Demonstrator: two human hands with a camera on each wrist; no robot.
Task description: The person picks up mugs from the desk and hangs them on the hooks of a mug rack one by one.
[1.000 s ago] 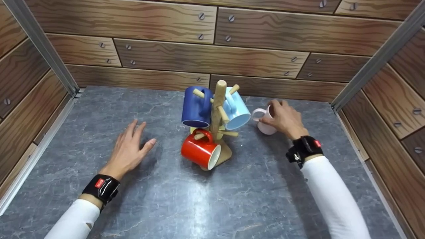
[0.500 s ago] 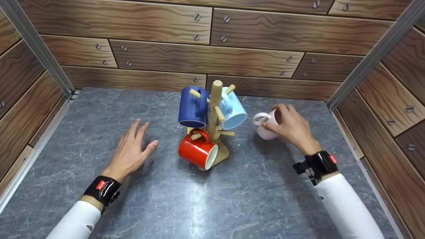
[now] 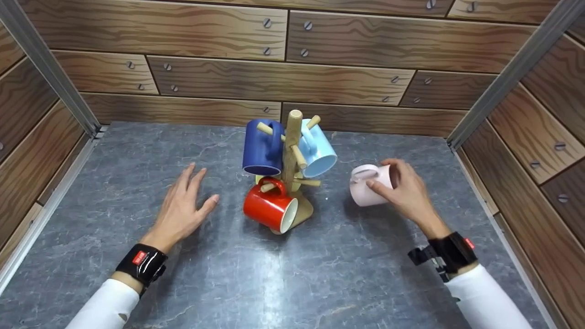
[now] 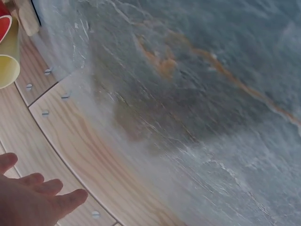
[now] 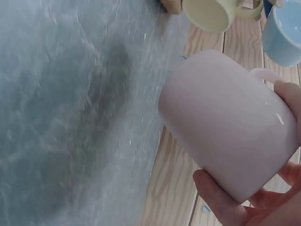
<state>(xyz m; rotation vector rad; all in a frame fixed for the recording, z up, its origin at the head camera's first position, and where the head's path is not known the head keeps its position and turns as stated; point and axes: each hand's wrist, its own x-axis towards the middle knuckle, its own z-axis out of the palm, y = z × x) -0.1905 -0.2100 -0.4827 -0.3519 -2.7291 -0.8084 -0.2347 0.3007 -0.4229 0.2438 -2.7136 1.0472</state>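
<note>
My right hand grips a pale pink mug near its rim, to the right of a wooden mug tree. The pink mug is tilted on its side, its handle upward and its base toward the tree; the right wrist view shows thumb and fingers round the mug. On the tree hang a dark blue mug, a light blue mug, a red mug and a yellow mug, mostly hidden behind the red one. Left of the tree my left hand holds nothing, fingers spread.
A bare wooden peg juts right from the tree, low down, and another peg points forward higher up. Wood-patterned walls close off the grey marbled table at the back and both sides.
My right hand has lifted the pink mug and brought it nearer to me, tipping it from near upright onto its side. The left hand has stayed almost still.
</note>
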